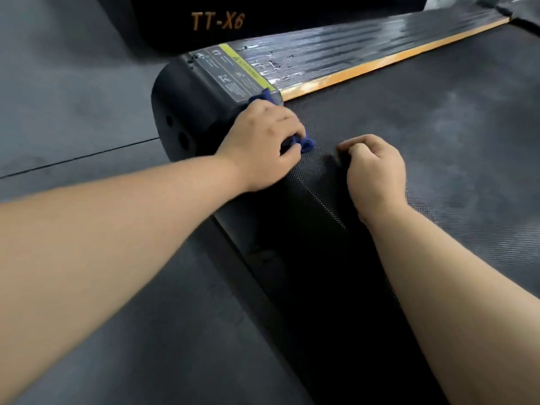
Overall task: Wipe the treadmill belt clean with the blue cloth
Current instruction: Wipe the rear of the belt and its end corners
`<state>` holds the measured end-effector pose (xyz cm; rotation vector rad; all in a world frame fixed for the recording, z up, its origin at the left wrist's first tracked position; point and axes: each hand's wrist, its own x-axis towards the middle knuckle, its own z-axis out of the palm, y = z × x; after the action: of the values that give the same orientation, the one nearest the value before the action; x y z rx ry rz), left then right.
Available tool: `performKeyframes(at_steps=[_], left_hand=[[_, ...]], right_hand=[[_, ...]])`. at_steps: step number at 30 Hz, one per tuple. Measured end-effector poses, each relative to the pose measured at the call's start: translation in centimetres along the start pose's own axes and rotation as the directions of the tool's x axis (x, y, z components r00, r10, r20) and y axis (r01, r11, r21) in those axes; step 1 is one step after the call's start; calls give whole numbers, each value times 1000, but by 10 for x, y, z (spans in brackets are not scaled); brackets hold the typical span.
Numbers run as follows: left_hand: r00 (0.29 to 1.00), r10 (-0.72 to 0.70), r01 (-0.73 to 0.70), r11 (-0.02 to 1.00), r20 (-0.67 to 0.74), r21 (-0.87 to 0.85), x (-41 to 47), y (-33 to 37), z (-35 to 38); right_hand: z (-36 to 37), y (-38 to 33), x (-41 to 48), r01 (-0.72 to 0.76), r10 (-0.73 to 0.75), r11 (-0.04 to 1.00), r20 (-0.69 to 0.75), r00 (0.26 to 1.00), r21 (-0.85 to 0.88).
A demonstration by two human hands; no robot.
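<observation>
The black textured treadmill belt fills the right half of the view and curves down over the rear roller near me. My left hand presses a bunched blue cloth onto the belt's left rear corner, right beside the side rail's end cap; bits of cloth stick out above and below the hand. My right hand rests on the belt just to the right, fingers curled, fingertips touching the surface, with nothing visible in it.
A ribbed black side rail with an orange strip runs along the belt's left edge, ending in a black end cap with warning labels. Dark rubber floor lies to the left. A black housing marked TT-X6 stands behind.
</observation>
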<state>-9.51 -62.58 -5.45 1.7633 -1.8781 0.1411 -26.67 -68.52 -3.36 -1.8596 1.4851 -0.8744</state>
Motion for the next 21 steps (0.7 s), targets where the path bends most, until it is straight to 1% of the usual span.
performKeyframes(at_steps=[2, 3, 6, 8, 9, 11, 13, 15, 17, 19, 21], left_hand=[[997, -67, 65, 997, -50, -32, -5, 6, 6], [995, -67, 63, 996, -72, -59, -6, 9, 4], [998, 23, -33, 985, -56, -172, -12, 21, -9], [995, 92, -97, 973, -35, -210, -15, 29, -17], [996, 81, -88, 974, -44, -210, -10, 31, -21], [994, -12, -6, 985, -107, -170, 4, 25, -20], [988, -91, 80, 993, -127, -82, 6, 21, -6], [971, -177, 172, 984, -159, -48, -7, 24, 11], [952, -230, 217, 973, -202, -84, -20, 35, 19], [934, -247, 222, 968, -258, -120, -35, 46, 18], [901, -274, 227, 958, -336, -174, -52, 58, 19]], right_hand=[[0, 0, -1, 9, -9, 1000, 7, 1000, -12], [-1, 0, -2, 12, -11, 1000, 8, 1000, -8], [0, -1, -2, 4, -4, 999, -7, 1000, 34], [-1, -1, -2, 4, -3, 999, -16, 1000, 49], [-3, -1, -2, 2, -1, 999, -17, 1000, 46], [-5, -1, -5, 8, -8, 999, -9, 1000, 44], [-8, -1, -7, 11, -11, 998, -4, 1000, 63], [-7, -4, -9, 17, -19, 997, 18, 1000, 69], [-9, -3, -12, 40, -41, 998, 31, 999, 44], [-9, -3, -15, 86, -86, 996, 56, 995, 1], [-7, -3, -15, 140, -136, 989, 70, 988, -55]])
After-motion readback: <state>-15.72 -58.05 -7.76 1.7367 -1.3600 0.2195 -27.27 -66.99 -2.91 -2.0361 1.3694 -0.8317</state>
